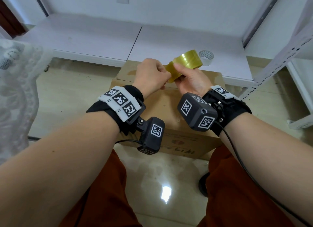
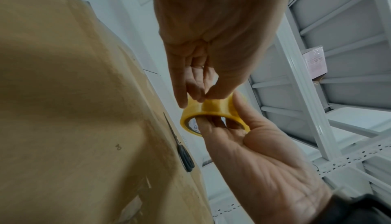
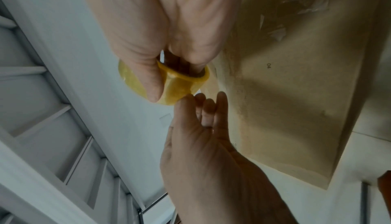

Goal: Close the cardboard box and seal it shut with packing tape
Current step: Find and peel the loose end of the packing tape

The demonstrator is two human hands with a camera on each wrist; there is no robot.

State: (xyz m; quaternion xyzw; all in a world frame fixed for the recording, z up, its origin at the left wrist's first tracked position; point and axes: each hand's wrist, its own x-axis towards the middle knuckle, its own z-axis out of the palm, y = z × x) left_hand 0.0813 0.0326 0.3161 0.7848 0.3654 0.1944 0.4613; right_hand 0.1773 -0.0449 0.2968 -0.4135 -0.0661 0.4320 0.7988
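Observation:
A brown cardboard box [image 1: 169, 106] stands on the floor between my knees with its top flaps down. Above its far half my right hand [image 1: 186, 77] holds a yellow roll of packing tape [image 1: 188, 59]. In the right wrist view the fingers go through the roll's [image 3: 180, 90] core and the thumb [image 3: 152, 83] presses its outside. My left hand [image 1: 160, 75] pinches the free end of the tape at the roll [image 2: 215, 109] between thumb and fingers [image 2: 184, 97]. A short piece of tape [image 1: 171, 72] runs between the hands. Black-handled scissors [image 2: 184, 154] lie on the box top [image 2: 74, 93].
A second, whitish tape roll [image 1: 206, 57] sits on the low white platform [image 1: 101, 40] behind the box. A white metal shelving rack [image 1: 279, 60] stands to the right. A lace cloth [image 1: 17, 91] hangs at the left. The floor is glossy tile [image 1: 67, 91].

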